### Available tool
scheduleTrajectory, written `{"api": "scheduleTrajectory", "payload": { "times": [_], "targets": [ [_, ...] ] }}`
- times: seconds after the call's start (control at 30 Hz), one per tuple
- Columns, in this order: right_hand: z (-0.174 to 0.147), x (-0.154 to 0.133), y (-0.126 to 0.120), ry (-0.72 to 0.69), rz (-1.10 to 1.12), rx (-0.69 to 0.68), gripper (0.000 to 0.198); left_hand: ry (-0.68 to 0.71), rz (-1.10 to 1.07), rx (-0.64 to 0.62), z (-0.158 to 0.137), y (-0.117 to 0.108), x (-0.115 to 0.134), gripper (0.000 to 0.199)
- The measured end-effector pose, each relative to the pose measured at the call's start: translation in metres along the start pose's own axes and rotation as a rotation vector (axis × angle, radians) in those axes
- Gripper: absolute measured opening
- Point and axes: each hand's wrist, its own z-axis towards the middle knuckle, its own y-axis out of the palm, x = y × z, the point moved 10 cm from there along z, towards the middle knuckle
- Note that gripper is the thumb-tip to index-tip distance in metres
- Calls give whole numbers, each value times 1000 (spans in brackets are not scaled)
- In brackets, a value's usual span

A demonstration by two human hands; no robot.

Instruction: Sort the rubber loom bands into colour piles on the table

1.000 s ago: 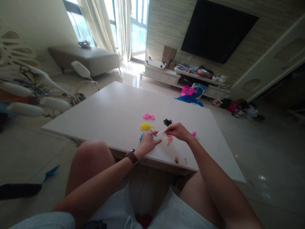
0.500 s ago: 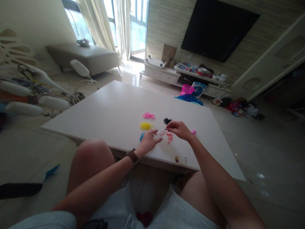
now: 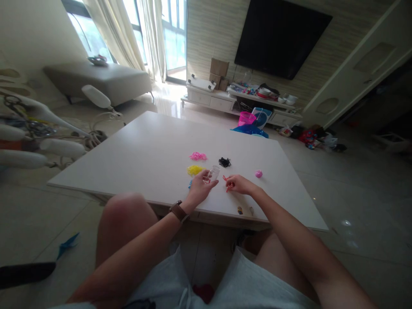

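Note:
My left hand [image 3: 201, 186] is wrapped round a small clear jar [image 3: 214, 172], tilted with its mouth up; a bit of red shows inside. To its right, my right hand [image 3: 238, 185] is closed at the small pile of red strips [image 3: 225, 178], its fingertips pinching some of them. Beyond the left hand lie a yellow pile [image 3: 195, 170] and a pink pile [image 3: 198, 156] of thin pieces. A blue pile [image 3: 190, 184] is partly hidden behind that hand. The black pile [image 3: 224, 162] sits past the jar.
On the white table [image 3: 154, 154], a pink round object [image 3: 259, 174] lies right of my right hand. A small yellow-and-dark figure [image 3: 240, 210] and a small clear piece [image 3: 251, 210] are by the near edge. A pink basket [image 3: 246, 118] stands beyond the table.
My right hand has moved from the jar's mouth down to the red pile. The left hand still holds the jar, now turned more upright. The view has shifted slightly.

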Motion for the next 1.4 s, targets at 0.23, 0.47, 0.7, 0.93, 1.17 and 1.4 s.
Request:
{"api": "scheduleTrajectory", "payload": {
  "times": [0.23,0.47,0.7,0.93,1.17,1.4],
  "targets": [
    [4,-11,11,-12,-62,-5,14,17,-26,-25,-3,-1,4,26],
    [-4,-19,-4,17,-84,83,10,36,-97,-62,-9,4,10,21],
    [-27,-16,-40,23,11,302,16,56,-129,-74,-11,2,10,26],
    [-40,-16,-70,67,216,534,21,53,-55,-41,-8,-4,14,37],
    [-51,-56,-94,-50,365,656,23,46,-39,-52,-7,0,15,40],
    [-52,-78,-97,-73,354,658,26,55,44,-55,-4,3,10,45]
  ]
}}
